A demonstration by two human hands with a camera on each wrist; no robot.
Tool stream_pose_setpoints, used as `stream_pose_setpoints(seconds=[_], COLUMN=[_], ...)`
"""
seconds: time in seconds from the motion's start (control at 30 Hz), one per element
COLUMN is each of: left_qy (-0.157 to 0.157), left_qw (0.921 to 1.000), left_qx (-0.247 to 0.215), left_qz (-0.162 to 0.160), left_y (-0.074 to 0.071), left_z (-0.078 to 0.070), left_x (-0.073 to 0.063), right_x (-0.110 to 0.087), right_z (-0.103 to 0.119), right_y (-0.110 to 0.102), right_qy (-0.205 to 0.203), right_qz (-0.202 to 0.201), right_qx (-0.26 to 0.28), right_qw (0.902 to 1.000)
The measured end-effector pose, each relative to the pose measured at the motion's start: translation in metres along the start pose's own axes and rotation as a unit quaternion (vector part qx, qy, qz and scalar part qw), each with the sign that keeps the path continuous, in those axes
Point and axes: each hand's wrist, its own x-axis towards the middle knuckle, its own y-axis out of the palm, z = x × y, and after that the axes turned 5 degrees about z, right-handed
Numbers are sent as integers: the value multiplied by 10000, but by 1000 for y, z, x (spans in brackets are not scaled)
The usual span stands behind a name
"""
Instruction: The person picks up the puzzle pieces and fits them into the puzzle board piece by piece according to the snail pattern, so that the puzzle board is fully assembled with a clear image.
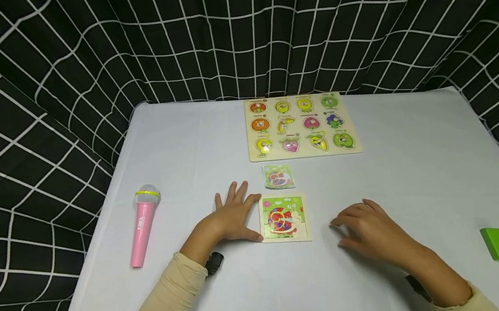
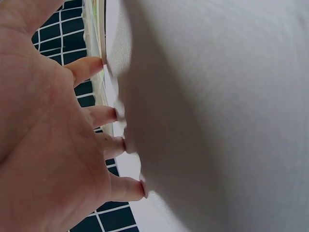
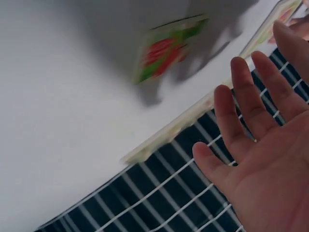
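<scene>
A small square wooden jigsaw puzzle (image 1: 306,217) with a snail picture lies at the middle of the table. My left hand (image 1: 232,218) is spread beside it, index fingertip at its upper left corner and thumb tip at the lower left; the other fingertips rest on the cloth. To the right of the puzzle, my right hand (image 1: 370,234) is low over the table, fingers loosely bent and holding nothing. A red and green puzzle piece (image 3: 166,53) shows near that hand in the right wrist view; the head view does not show it. A pale area shows at the puzzle's lower right.
Just beyond the puzzle lies a small picture card (image 1: 278,177). A wooden fruit peg board (image 1: 303,139) lies at the back. At the left is a pink toy microphone (image 1: 144,225), and at the far right a green block (image 1: 497,245). Black grid curtains (image 1: 222,36) surround the table.
</scene>
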Motion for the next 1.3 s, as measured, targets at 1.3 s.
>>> stream_pose_setpoints(seconds=[1.3], left_qy=[-5], left_qw=[10000], left_qx=[44], left_qz=[34], left_y=[1], left_z=[0], left_x=[0], right_x=[38], right_z=[32], right_y=[15], right_qy=[-652], right_qz=[-176], right_qx=[-167], right_qw=[9976])
